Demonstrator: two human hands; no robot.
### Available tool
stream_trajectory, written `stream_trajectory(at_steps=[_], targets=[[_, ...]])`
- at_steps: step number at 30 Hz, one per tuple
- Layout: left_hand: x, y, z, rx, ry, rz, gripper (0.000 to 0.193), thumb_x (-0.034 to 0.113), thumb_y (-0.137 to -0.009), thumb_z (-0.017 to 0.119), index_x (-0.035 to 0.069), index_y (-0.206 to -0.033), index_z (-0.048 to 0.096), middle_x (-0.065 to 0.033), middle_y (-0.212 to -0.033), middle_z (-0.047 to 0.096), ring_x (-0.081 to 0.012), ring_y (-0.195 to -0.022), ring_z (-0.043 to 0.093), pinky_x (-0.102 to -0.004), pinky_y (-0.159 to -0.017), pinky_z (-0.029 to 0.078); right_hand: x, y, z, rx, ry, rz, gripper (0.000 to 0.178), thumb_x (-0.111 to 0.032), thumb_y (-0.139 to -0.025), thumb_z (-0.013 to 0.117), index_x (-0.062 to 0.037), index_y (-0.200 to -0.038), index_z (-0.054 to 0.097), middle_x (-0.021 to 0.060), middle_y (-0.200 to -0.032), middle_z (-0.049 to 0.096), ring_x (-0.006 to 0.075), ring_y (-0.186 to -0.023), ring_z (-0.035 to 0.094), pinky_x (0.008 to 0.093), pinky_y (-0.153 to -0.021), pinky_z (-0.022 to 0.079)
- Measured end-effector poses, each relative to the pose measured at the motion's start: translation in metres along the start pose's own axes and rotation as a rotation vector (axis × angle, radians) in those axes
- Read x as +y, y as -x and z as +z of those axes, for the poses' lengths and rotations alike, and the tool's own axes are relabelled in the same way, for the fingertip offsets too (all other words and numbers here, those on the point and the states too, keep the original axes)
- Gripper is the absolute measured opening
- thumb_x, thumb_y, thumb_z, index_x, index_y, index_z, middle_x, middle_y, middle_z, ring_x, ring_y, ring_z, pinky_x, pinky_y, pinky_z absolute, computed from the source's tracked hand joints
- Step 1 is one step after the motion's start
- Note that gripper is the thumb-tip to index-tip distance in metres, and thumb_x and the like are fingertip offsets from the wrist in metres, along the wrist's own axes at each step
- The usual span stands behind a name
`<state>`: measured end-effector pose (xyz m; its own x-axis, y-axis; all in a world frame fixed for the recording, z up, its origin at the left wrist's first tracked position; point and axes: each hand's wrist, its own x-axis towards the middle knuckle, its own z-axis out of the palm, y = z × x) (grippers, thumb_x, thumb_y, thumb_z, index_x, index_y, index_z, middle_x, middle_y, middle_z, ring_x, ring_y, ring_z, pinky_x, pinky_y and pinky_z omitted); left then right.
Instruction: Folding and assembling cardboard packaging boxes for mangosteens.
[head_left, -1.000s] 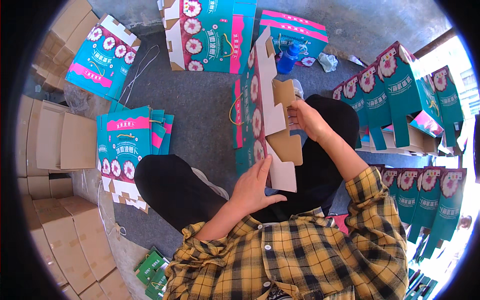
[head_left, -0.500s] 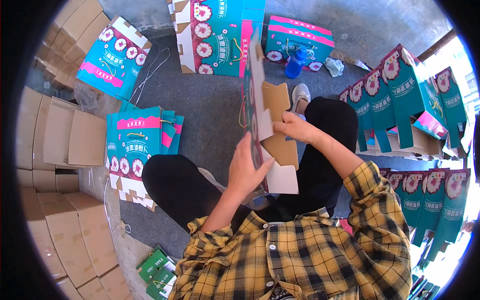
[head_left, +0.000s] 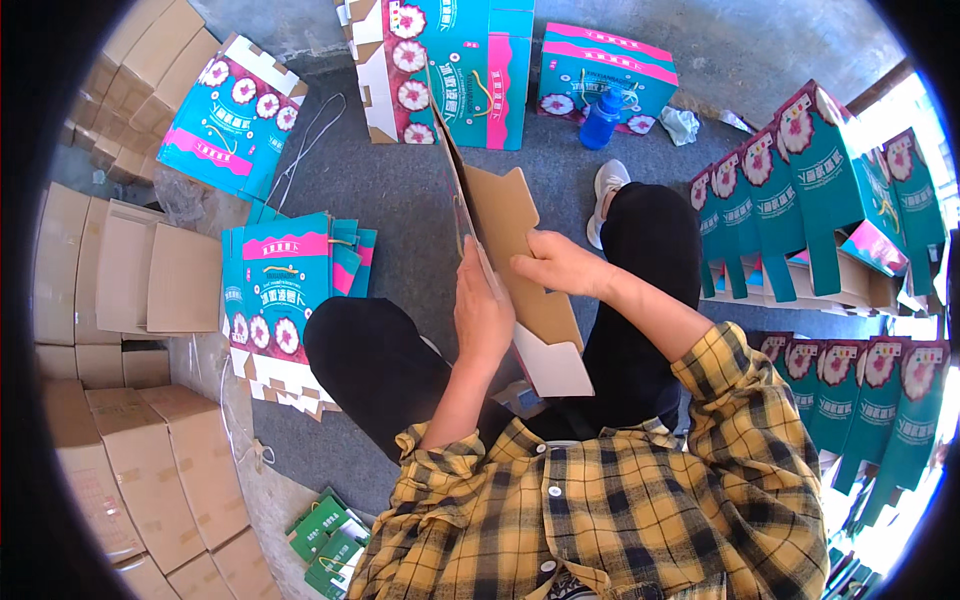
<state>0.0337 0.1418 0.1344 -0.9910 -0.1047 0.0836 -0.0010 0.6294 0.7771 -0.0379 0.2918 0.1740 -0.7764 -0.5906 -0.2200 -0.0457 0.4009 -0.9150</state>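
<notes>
Between my knees stands a partly folded cardboard gift box (head_left: pixel 520 220), tilted, with its bare brown inside facing right and a white flap at its lower end. My left hand (head_left: pixel 483 308) supports it from the left, fingers stretched along the outer panel. On the other side, my right hand (head_left: pixel 562 264) is closed on the brown panel's cut edge, thumb on top. Most of the printed outer face is turned from sight.
Flat teal-and-pink cartons (head_left: pixel 280 290) are stacked at left, with another pile (head_left: pixel 450 75) ahead. A blue bottle (head_left: pixel 600 122) stands before a finished box (head_left: pixel 625 70). Folded boxes (head_left: pixel 790 190) line the right. Brown cartons (head_left: pixel 160 450) fill the left side.
The box has opened wider and turned, showing more of its brown inside. My right hand has shifted slightly left along with it, and my left hand now lies flatter against the outer panel.
</notes>
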Motion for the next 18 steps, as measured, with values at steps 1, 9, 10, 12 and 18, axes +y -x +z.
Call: stream_trajectory(at_steps=[1,9,10,12,18], targets=[[-0.003,0.000,0.001,0.012,-0.011,0.027,0.061,0.014,-0.092,0.049,-0.004,-0.144,0.022,-0.0274,-0.133,0.044,-0.0409,-0.122,0.047,-0.0461,-0.099,0.041,0.000,0.000,0.000,-0.024,0.014,0.010,0.031,-0.021,-0.086,0.049,0.0092,-0.094,0.051,0.0174,-0.074,0.059,0.0239,-0.065,0.062,0.0375,-0.060,0.050],[-0.004,0.002,-0.001,0.024,-0.025,0.088,0.061,0.016,-0.093,0.049,-0.004,-0.144,0.021,-0.0271,-0.133,0.044,-0.0407,-0.122,0.047,-0.0461,-0.099,0.041,-0.004,0.007,-0.002,0.018,0.048,-0.006,0.031,-0.021,-0.086,0.049,0.0103,-0.089,0.052,0.0197,-0.076,0.059,0.0269,-0.068,0.063,0.0395,-0.062,0.050],[-0.004,0.002,-0.002,0.023,-0.023,0.085,0.062,0.016,-0.093,0.050,-0.004,-0.144,0.021,-0.0273,-0.133,0.044,-0.0408,-0.122,0.047,-0.0460,-0.099,0.041,-0.004,0.007,-0.002,0.023,0.059,-0.038,0.032,-0.021,-0.086,0.049,0.0105,-0.089,0.052,0.0205,-0.076,0.059,0.0281,-0.069,0.063,0.0402,-0.063,0.050],[-0.003,0.002,-0.002,0.020,-0.020,0.078,0.063,0.016,-0.092,0.051,-0.004,-0.144,0.021,-0.0274,-0.133,0.044,-0.0410,-0.122,0.046,-0.0459,-0.099,0.041,-0.011,0.008,-0.004,0.006,0.045,0.022,0.032,-0.021,-0.086,0.049,0.0106,-0.090,0.053,0.0216,-0.077,0.059,0.0296,-0.071,0.063,0.0408,-0.064,0.050],[0.001,0.002,-0.002,-0.017,0.002,0.035,0.070,0.017,-0.089,0.057,-0.005,-0.144,0.020,-0.0272,-0.133,0.043,-0.0416,-0.121,0.047,-0.0459,-0.098,0.041,-0.014,0.010,-0.006,-0.003,0.073,0.034,0.035,-0.023,-0.086,0.050,0.0126,-0.088,0.052,0.0261,-0.081,0.060,0.0342,-0.077,0.064,0.0421,-0.067,0.050]])
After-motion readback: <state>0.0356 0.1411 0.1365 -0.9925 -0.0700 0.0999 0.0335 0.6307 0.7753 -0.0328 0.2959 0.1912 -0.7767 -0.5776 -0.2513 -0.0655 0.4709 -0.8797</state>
